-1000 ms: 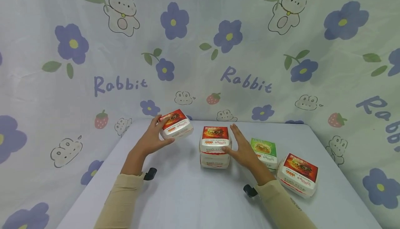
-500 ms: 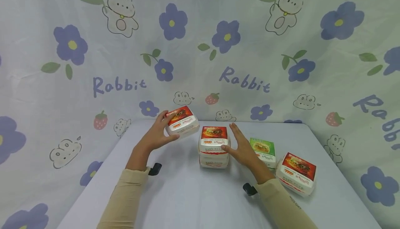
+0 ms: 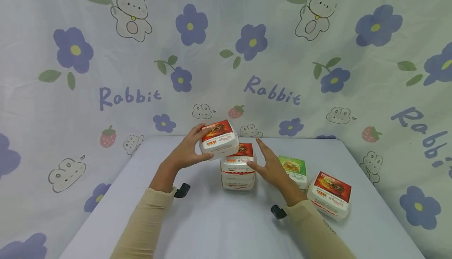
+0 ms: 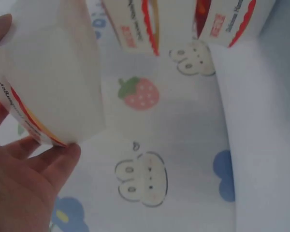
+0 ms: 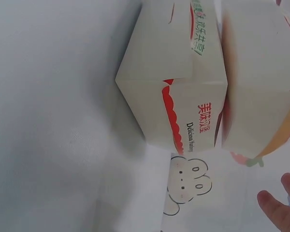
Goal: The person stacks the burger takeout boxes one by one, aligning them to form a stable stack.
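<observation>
My left hand grips a red-topped burger box, fingers along its far left side and thumb at the near side. That box is tilted and overlaps the top left of a two-high stack of burger boxes in the head view. In the left wrist view the held burger box shows its white underside. On the stack's right side, my right hand has its fingers extended and thumb apart, with the thumb tip right at the upper box's front. The right wrist view shows the stacked boxes from the side and a few fingertips.
To the right of the stack, a green-topped burger box lies partly behind my right hand. Another red-topped burger box sits in front of it, turned at an angle. A patterned curtain hangs behind the white table.
My left hand has carried its burger box to the right and slightly up, from left of the stack to over its top left. The right hand has stayed beside the stack.
</observation>
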### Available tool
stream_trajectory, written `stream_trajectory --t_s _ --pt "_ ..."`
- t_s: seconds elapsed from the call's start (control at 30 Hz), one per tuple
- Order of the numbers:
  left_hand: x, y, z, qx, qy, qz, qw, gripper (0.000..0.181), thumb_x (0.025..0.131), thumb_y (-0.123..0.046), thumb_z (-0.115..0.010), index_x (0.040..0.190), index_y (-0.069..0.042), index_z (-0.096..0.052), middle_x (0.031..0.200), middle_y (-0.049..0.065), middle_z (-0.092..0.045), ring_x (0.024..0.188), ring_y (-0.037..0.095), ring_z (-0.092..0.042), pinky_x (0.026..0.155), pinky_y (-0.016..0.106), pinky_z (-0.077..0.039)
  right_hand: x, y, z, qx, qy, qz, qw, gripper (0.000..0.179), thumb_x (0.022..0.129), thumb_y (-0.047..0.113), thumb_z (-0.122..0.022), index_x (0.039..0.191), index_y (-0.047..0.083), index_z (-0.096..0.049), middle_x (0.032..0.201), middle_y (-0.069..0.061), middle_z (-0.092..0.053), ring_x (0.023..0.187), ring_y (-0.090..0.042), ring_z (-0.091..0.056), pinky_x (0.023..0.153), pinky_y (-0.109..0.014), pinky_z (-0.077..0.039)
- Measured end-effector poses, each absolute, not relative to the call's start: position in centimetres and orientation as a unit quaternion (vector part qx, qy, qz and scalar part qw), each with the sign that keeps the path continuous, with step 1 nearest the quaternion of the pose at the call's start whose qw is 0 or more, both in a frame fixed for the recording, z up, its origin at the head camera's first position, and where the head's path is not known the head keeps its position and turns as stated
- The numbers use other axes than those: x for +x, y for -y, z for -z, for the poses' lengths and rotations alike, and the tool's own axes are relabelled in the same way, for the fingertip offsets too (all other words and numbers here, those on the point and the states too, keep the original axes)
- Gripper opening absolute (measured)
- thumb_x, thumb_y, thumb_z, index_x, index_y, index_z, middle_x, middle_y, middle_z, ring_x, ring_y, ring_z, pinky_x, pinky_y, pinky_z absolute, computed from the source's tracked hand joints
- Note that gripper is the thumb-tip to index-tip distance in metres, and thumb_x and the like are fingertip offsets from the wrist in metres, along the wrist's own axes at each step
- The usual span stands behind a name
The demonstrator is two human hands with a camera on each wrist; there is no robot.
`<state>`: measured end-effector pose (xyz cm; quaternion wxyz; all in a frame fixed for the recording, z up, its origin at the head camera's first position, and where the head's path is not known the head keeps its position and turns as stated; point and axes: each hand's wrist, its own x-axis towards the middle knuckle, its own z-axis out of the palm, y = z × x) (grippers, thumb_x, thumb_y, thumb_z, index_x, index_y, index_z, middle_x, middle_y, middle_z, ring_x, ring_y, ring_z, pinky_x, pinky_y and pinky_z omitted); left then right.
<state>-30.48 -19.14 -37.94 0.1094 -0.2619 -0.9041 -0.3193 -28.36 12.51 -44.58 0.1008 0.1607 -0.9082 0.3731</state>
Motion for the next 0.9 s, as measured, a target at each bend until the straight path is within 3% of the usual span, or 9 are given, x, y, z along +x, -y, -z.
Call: stream_trajectory --t_s 0.4,0.67,0.9 --pt "-30.4 16.3 37.9 -0.301 0.898 0.307 0.095 0.088 0.076 -0.060 -0.072 0.151 -0.035 -0.034 0.161 -0.007 -0.012 0.144 0.032 -0.019 0.099 0.066 -0.036 -28.2 -12.4 44.1 0.189 0.900 -0.376 0.115 0.084 0.086 0.067 -0.057 0.156 0.040 -0.016 0.158 -0.002 -0.026 0.143 -0.034 -0.024 0.105 -0.066 -0.027" --pt "-30.4 14.9 37.9 -0.318 0.892 0.307 0.090 0.086 0.078 -0.059 -0.070 0.152 -0.035 -0.034 0.162 -0.007 -0.010 0.145 0.031 -0.017 0.101 0.067 -0.033 -28.3 -12.9 44.4 0.201 0.891 -0.385 0.132 0.077 0.089 0.058 -0.059 0.153 0.048 -0.016 0.157 0.003 -0.030 0.142 -0.031 -0.027 0.104 -0.064 -0.030" --pt "-30.8 14.4 38.2 -0.337 0.884 0.312 0.091 0.084 0.080 -0.060 -0.065 0.153 -0.035 -0.031 0.163 -0.007 -0.004 0.146 0.030 -0.013 0.104 0.066 -0.029 -28.3 -13.2 44.7 0.210 0.888 -0.371 0.171 0.074 0.090 0.048 -0.064 0.153 0.037 -0.028 0.153 0.004 -0.036 0.140 -0.026 -0.033 0.107 -0.057 -0.032"
